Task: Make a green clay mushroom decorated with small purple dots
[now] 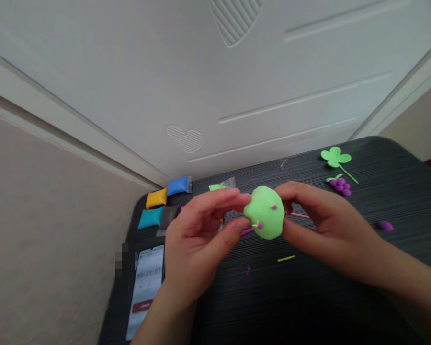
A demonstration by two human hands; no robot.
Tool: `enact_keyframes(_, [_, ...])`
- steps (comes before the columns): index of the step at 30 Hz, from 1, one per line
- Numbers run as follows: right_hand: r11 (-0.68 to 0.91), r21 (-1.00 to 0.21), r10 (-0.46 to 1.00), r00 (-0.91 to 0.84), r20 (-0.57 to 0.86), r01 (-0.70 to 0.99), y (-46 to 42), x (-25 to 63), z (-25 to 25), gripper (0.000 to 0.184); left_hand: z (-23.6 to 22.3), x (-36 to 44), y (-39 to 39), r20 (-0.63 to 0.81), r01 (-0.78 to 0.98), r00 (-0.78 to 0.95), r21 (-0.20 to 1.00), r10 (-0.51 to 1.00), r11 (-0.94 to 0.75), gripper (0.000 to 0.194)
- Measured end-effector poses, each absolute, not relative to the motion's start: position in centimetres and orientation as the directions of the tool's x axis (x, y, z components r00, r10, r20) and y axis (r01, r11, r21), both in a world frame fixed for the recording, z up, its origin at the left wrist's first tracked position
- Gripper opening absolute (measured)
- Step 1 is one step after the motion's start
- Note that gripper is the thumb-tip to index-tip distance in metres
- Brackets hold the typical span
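Observation:
Between my two hands, above the dark table, is a light green lump of modelling clay [267, 215], rounded, with two small purple dots and thin yellow bits on its face. The thumb and fingers of my left hand [201, 235] pinch its left side. On its right side, the thumb and fingers of my right hand [319, 225] grip it too. Below the lump lie a thin yellow clay strip [286, 258] and a tiny purple scrap [248, 271]. A pink strip [299, 215] and a purple strip [247, 231] show partly behind my hands.
On the black table [290, 302], a green clay clover [335, 157], purple clay grapes [340, 185] and a purple clay piece [386, 225] lie at right. Blue [178, 186], yellow [156, 198] and teal [151, 217] clay packets sit at left, near a phone [146, 287]. A white panel [147, 86] stands behind.

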State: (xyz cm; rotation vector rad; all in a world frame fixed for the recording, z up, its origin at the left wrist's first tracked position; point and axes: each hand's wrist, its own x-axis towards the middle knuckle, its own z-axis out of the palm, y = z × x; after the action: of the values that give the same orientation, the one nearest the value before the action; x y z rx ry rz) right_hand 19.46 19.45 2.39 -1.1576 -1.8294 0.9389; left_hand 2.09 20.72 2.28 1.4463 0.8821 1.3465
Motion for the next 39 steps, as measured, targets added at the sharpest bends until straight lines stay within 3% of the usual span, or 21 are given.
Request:
enact_keyframes(14, [0.165,-0.968,0.960,-0.258,0.112,0.192,19.6,18.9,1.5,0.017,2.3,2.0,21.2,0.224,-0.124,0.084,0.969,0.971,-0.213,0.029])
enact_keyframes(22, [-0.001,-0.992,0.998,-0.061,0.007,-0.124,23.3,20.0,-2.5,0.029,1.8,1.5,22.2,0.211,-0.168,0.014,0.964,0.977,-0.206,0.019])
enact_keyframes(25, [-0.026,-0.998,0.999,-0.048,-0.023,-0.062,24.4,20.2,-4.1,0.029,1.2,1.6,22.5,0.219,-0.160,0.002,0.963,0.976,-0.216,0.019])
enact_keyframes(31, [-0.066,-0.951,0.996,-0.043,-0.083,0.302,25.4,20.5,-6.3,0.026,0.3,1.7,23.2,0.155,-0.126,0.017,0.980,0.988,-0.151,0.016])
enact_keyframes(39, [-0.089,-0.859,0.996,0.038,-0.081,0.504,25.5,20.6,-8.3,0.020,0.2,1.5,23.3,0.159,-0.105,-0.011,0.982,0.987,-0.159,0.013])
